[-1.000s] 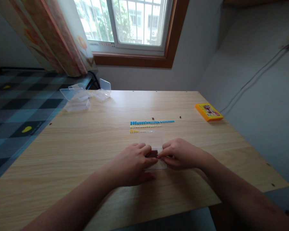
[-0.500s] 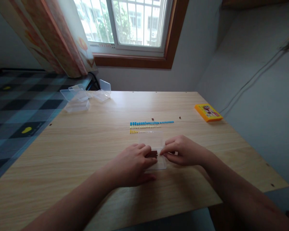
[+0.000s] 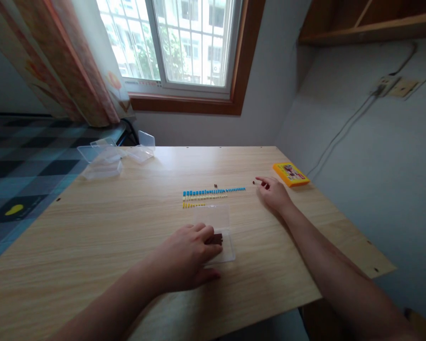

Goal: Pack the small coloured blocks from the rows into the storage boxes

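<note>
My left hand (image 3: pixel 191 255) lies over a clear plastic box (image 3: pixel 228 253) near the table's front. Its bent fingers press on a stack of brown building bricks (image 3: pixel 217 238) inside, hiding part of them; the thumb lies at the box's near side. My right hand (image 3: pixel 274 193) reaches out to the right with its index finger stretched and the other fingers curled. A tiny brown brick (image 3: pixel 253 183) lies just before its fingertips. The box's raised lid (image 3: pixel 213 217) stands behind my left hand.
Behind the box run rows of small blue bricks (image 3: pixel 199 192), cream bricks (image 3: pixel 206 198) and yellow bricks (image 3: pixel 188 206). Two small brown bricks (image 3: pixel 216 186) lie beyond them. Open clear boxes (image 3: pixel 104 168) stand back left; a yellow box (image 3: pixel 291 174) lies back right.
My right hand has moved from beside the clear box away to the far right, up to the tiny brown brick. My left hand stays on the box. The view has shifted slightly right and up.
</note>
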